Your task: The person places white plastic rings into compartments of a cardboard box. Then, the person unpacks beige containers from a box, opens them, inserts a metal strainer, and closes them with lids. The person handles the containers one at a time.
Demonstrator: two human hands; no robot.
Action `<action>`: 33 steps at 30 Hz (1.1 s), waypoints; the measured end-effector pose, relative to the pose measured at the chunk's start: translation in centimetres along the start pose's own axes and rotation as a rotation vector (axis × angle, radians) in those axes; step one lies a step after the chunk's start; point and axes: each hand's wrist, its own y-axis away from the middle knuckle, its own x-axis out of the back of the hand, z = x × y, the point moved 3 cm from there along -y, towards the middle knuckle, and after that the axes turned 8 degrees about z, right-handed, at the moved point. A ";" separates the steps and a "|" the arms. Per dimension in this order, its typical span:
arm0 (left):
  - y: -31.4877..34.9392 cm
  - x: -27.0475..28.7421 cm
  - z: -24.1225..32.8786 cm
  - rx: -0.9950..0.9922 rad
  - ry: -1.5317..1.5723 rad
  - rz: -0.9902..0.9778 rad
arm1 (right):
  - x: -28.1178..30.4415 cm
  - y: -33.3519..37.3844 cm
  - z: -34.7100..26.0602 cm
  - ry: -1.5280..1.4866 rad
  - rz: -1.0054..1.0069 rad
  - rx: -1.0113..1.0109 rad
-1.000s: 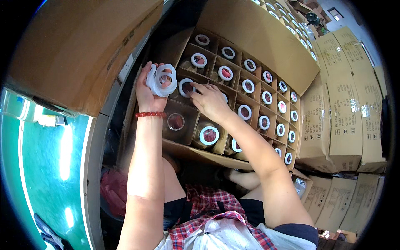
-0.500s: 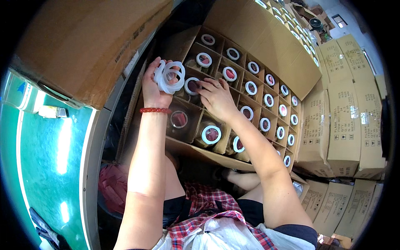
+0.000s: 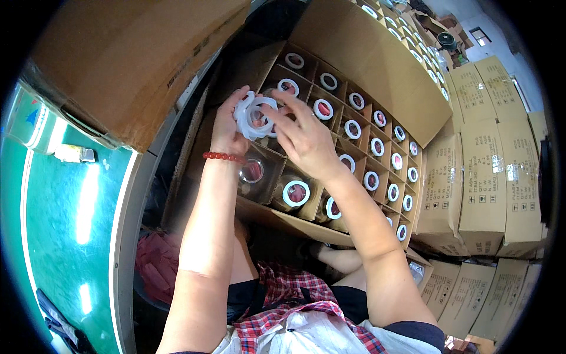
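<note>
My left hand (image 3: pixel 229 124), with a red bead bracelet (image 3: pixel 224 157) at its wrist, is closed round a bunch of translucent white plastic rings (image 3: pixel 250 125). My right hand (image 3: pixel 309 141) is over the bunch, its fingers spread and their tips at the rings' right side. Whether they touch a ring, I cannot tell. Beneath both hands is a divided cardboard box (image 3: pixel 330 233) of glass jars, most with a white ring round the mouth, such as the front jar (image 3: pixel 296 193). A jar (image 3: pixel 252 170) beside my left wrist shows a bare mouth.
Stacked closed cartons (image 3: pixel 483 177) stand on the right. Beyond the raised box flap (image 3: pixel 377 65) more ringed jars (image 3: pixel 407 35) show. At left are a green-topped table (image 3: pixel 65 224) and a large brown carton (image 3: pixel 135 65). My legs are below the box.
My right hand has risen from the jar near the box's left side to the rings in my left hand. My left hand has shifted slightly right, still holding the rings.
</note>
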 end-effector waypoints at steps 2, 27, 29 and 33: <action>0.0 -0.3 -0.2 0.008 -0.011 -0.007 | -0.1 0.3 0.6 -0.036 0.002 0.018; 1.0 -0.1 2.1 -0.166 0.109 0.181 | -5.6 7.7 -2.4 0.280 -0.492 -0.239; 0.9 -0.1 2.0 -0.172 0.109 0.173 | -5.8 7.4 -2.2 0.283 -0.498 -0.176; 0.5 0.3 2.0 -0.166 0.114 0.145 | -5.4 6.7 -2.3 0.261 -0.498 -0.076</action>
